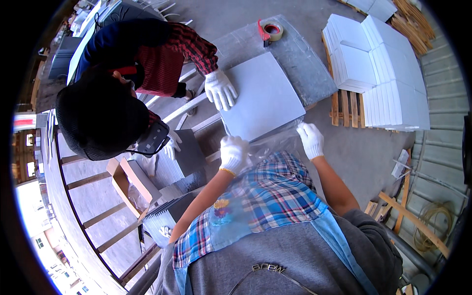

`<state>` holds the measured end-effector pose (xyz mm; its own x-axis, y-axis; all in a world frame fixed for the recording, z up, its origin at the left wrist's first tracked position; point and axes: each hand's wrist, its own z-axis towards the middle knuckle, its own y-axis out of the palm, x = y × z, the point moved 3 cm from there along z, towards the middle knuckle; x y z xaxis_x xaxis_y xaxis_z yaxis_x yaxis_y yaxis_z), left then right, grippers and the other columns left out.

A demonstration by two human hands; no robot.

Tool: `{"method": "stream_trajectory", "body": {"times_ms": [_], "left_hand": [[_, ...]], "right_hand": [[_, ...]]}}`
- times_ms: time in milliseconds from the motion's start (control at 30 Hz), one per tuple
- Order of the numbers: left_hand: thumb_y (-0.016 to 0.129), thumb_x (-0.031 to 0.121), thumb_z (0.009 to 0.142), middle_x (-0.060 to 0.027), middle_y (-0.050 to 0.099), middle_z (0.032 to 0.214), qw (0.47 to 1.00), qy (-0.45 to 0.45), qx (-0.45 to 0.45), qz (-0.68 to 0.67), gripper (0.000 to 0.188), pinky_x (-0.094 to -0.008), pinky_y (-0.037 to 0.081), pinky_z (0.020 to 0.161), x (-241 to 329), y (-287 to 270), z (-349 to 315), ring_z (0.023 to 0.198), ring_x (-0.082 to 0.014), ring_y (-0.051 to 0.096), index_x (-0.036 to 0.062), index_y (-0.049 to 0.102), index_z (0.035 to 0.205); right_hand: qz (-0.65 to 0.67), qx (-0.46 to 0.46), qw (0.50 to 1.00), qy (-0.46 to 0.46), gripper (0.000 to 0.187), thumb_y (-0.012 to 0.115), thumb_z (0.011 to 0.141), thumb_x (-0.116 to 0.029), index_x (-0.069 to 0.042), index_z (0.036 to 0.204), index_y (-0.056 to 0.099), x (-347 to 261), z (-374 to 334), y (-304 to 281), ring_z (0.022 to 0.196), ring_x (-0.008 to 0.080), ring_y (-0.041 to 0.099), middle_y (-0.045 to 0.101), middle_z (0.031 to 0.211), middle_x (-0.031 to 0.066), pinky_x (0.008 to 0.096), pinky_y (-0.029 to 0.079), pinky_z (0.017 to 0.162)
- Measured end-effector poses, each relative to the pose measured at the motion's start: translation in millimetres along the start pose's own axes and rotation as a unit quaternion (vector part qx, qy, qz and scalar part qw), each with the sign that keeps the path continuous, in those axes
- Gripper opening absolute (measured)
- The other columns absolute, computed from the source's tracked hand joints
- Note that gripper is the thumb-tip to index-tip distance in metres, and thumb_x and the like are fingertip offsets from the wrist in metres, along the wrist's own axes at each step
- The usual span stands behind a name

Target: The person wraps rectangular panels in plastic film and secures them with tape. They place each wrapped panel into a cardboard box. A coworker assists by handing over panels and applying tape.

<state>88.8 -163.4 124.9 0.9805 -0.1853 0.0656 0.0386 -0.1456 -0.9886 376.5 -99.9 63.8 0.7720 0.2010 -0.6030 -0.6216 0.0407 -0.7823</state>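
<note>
Holding a clear plastic bag [275,142] open at the near edge of the grey tile [263,96]: left hand [233,154] at 8 o'clock, right hand [311,139] at 4, both gloved, fingers pinched on film. Bagging step, seemingly; sliding over needs a wide mouth. Steadying at 10 o'clock, co-worker's gloved hand [220,89].

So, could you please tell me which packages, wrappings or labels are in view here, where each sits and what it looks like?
Clear plastic bag: held open by the left hand and right hand at the near edge of the grey slab.
Cardboard box: open, brown, lower left beside dark grey tiles.
Tape roll: tan, red dispenser, far end of table.
White tile stacks: on a wooden pallet, upper right.
</note>
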Motion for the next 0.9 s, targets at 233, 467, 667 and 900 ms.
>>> {"method": "stream_trajectory", "body": {"times_ms": [233, 467, 667, 900], "left_hand": [[0.069, 0.027, 0.081, -0.0123, 0.071, 0.096, 0.979, -0.139, -0.123, -0.082, 0.016, -0.0457, 0.052, 0.078, -6.3, 31.7, 5.8, 0.092, -0.0317, 0.069, 0.0133, 0.076, 0.085], [0.07, 0.025, 0.082, -0.0131, 0.071, 0.076, 0.856, -0.272, 0.075, -0.433, 0.024, -0.0372, 0.053, 0.068, -62.3, 55.1, 21.6, 0.069, -0.026, 0.068, 0.003, 0.077, 0.09], [0.071, 0.015, 0.085, -0.0066, 0.069, 0.075, 0.653, -0.425, 0.088, -0.62, 0.021, -0.0313, 0.049, 0.054, -80.1, 73.2, 39.8, 0.056, -0.0156, 0.061, -0.001, 0.075, 0.098], [0.068, 0.012, 0.088, -0.0044, 0.066, 0.072, 0.617, -0.47, 0.125, -0.618, 0.018, -0.0297, 0.046, 0.05, -85.1, 76.3, 65.2, 0.052, -0.0132, 0.058, -0.0025, 0.074, 0.096]], "right_hand": [[-0.002, -0.034, 0.998, 0.055, 0.021, 0.066, 0.094, -0.034, -0.016, 0.102, 0.074, 31.7, -22.6, 25.6, 0.091, 0.0306, 0.068, 0.071, 0.107, 0.0052, 0.0404, 0.054, 0.078], [0.053, -0.008, 0.994, 0.097, 0.025, 0.067, 0.093, -0.033, -0.012, 0.105, 0.075, 21.0, 46.9, 31.8, 0.096, 0.031, 0.068, 0.071, 0.103, 0.0105, 0.04, 0.052, 0.083], [0.086, -0.056, 0.986, 0.132, 0.028, 0.069, 0.089, -0.035, -0.014, 0.106, 0.075, 33.6, 81.0, 44.3, 0.101, 0.0318, 0.068, 0.073, 0.109, 0.0114, 0.0396, 0.052, 0.087], [0.087, -0.075, 0.98, 0.16, 0.029, 0.069, 0.088, -0.036, -0.014, 0.107, 0.074, 28.4, 114.2, 51.2, 0.098, 0.0328, 0.069, 0.074, 0.105, 0.0116, 0.0396, 0.053, 0.082]]}}
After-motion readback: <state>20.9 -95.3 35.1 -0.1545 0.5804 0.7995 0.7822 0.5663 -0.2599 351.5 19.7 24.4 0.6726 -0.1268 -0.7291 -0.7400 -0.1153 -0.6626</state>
